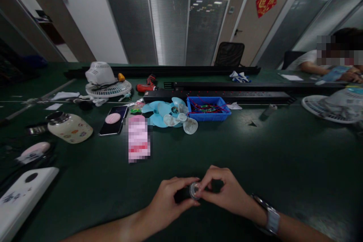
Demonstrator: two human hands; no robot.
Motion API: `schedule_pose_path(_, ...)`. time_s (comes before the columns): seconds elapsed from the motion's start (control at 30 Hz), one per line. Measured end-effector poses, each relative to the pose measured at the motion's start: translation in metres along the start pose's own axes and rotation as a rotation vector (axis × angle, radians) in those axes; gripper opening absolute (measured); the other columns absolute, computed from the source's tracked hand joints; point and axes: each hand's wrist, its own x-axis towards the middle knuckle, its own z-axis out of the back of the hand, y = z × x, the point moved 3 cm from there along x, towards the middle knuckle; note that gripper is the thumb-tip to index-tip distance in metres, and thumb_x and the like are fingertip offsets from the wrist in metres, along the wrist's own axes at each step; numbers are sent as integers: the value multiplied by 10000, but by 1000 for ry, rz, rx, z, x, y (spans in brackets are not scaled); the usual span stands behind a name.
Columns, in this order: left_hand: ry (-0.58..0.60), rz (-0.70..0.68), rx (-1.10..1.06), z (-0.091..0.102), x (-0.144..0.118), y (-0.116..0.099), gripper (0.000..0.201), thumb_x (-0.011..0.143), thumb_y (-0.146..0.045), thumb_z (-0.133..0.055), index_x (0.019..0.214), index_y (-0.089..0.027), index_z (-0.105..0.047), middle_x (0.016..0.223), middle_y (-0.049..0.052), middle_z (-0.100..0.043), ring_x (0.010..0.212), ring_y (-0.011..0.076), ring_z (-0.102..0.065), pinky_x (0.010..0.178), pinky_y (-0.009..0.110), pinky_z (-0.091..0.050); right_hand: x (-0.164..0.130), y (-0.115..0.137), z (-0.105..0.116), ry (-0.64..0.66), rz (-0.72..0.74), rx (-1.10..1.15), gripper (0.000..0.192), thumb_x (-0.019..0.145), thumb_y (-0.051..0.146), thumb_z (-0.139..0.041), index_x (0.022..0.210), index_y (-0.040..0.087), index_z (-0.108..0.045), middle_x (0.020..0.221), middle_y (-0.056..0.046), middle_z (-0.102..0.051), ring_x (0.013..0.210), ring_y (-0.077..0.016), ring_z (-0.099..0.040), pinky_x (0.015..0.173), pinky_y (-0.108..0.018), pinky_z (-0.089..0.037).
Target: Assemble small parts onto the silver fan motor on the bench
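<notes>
Near the front of the green table, my left hand (167,198) is closed around a small dark cylinder (194,190) with a silvery ring-shaped end. That end faces my right hand (219,189), whose thumb and forefinger pinch together right at the ring. Whatever lies between those fingertips is too small to make out. A watch with a pale strap (272,219) circles my right wrist. Beyond both hands lie light-blue and clear fan blades (172,115), beside a blue bin (211,115) of wires and small parts.
Left of my hands are a white box-like device (25,200), a cream flask (70,127) lying tilted, a phone (115,126) and a pink packet (138,140). Fan housings (103,75) stand at both sides. A red drill (146,86) lies behind. Another person (314,60) sits far right.
</notes>
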Motion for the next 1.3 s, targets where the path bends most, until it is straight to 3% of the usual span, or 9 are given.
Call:
schedule_pose_path(0.37, -18, -8, 1, 1, 0, 0, 477, 717, -202, -842, 1170, -226, -695, 1027, 36, -778, 897, 213, -735, 815, 285, -568, -3, -4, -3, -29, 14, 16, 117, 756, 270, -826, 715, 196, -744, 677, -6, -720, 640, -146, -618, 617, -255, -425)
schedule_pose_path(0.53, -11, -20, -8, 1, 0, 1, 491, 734, -217, -833, 1198, -250, -678, 1032, 21, -775, 894, 199, -731, 812, 277, -565, -1, -6, -4, -11, 8, 92, 93, 750, 253, -834, 820, 210, -791, 686, -9, -725, 617, -133, -613, 578, -236, -428)
schedule_pose_path(0.77, -8, -22, 17, 1, -2, 1, 495, 737, -228, -832, 1204, -269, -675, 1038, 15, -773, 893, 201, -729, 794, 276, -563, -2, -8, -3, -11, 103, 42, 74, 798, 275, -805, 870, 262, -812, 676, -8, -749, 608, -138, -631, 600, -266, -427)
schedule_pose_path(1.3, -28, -26, 12, 0, -2, 1, 487, 723, -230, -843, 1184, -257, -686, 1030, 12, -779, 892, 197, -733, 806, 271, -567, -4, -3, -4, -69, 290, -44, 43, 836, 222, -771, 794, 218, -781, 652, 9, -739, 564, -110, -647, 608, -277, -404)
